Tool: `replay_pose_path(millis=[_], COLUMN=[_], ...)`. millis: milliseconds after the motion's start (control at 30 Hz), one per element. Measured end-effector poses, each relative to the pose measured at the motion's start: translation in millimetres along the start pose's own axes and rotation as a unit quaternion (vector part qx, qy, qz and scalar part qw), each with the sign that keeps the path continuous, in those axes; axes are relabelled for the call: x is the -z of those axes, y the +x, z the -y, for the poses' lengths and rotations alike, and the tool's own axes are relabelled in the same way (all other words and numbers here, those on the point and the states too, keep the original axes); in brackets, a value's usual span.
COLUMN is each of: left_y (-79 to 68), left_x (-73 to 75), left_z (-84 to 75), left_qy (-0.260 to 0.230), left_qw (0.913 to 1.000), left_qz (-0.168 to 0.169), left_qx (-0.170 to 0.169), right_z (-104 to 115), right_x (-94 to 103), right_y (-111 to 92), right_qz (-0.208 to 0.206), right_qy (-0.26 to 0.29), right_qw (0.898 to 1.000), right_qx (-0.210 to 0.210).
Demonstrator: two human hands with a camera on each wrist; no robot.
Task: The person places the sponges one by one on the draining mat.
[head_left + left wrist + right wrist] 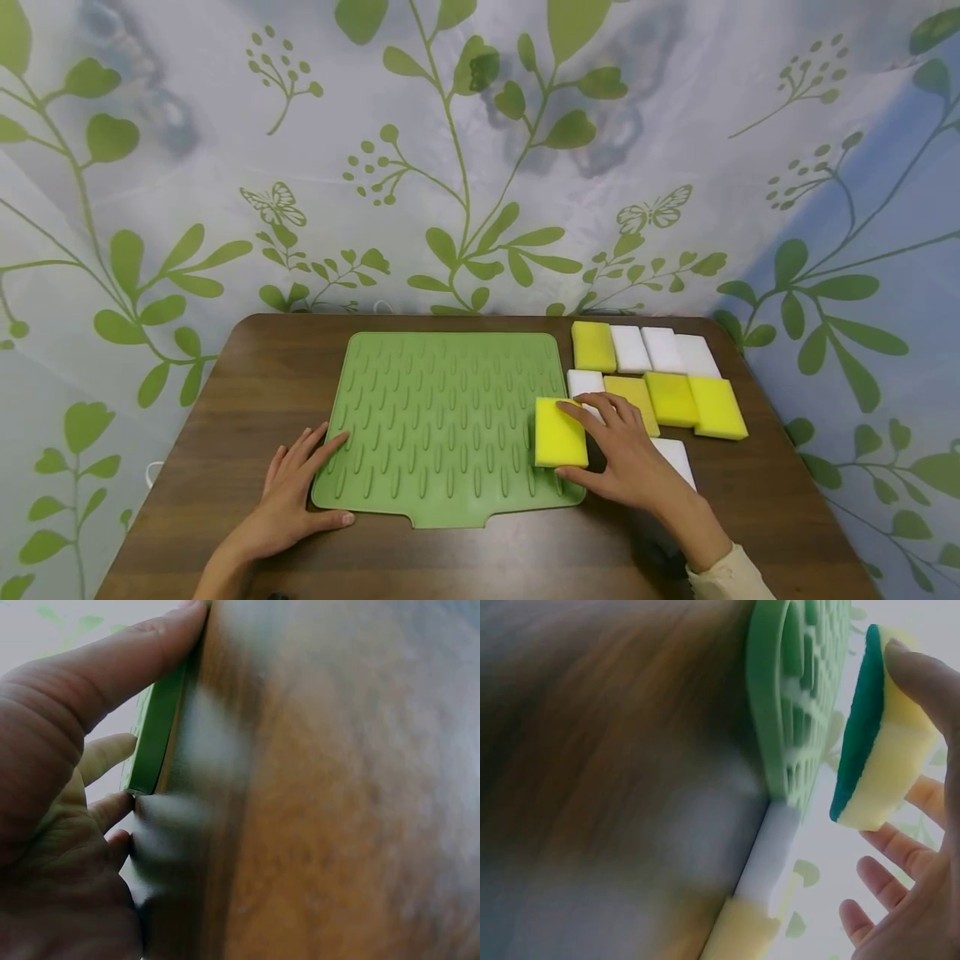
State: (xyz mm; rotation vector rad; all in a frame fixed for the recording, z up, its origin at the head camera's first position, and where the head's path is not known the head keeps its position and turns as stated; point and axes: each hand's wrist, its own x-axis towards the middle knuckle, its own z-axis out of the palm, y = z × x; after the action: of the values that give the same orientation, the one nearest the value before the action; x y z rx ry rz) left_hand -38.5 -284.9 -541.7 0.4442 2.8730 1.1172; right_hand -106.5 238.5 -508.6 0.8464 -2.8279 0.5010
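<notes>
A yellow sponge with a dark green scouring side is pinched between the thumb and fingers of my right hand. It is held over the right front part of a green ribbed mat, and the right wrist view shows it raised above the mat, green side down. My left hand rests with spread fingers at the mat's left edge. Its index fingertip overlaps the rim, and the thumb lies on the table by the front left corner.
Right of the mat lie several white blocks and yellow sponges in loose rows. One white block is partly hidden behind my right hand. The brown wooden table meets a leaf-patterned curtain at the back.
</notes>
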Motion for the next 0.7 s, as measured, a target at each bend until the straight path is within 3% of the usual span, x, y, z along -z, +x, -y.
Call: replay_pose_path(millis=[700], left_y=[-2.2], left_x=[-2.8], left_z=[2.7], left_qy=[-0.004], left_qw=[1.0000], left_qz=[0.003], left_qx=[0.004], right_z=[47.6], right_x=[-33.3], right_y=[83.2], right_qz=[0.033], right_qy=[0.054], right_qw=[0.997], right_qx=[0.039])
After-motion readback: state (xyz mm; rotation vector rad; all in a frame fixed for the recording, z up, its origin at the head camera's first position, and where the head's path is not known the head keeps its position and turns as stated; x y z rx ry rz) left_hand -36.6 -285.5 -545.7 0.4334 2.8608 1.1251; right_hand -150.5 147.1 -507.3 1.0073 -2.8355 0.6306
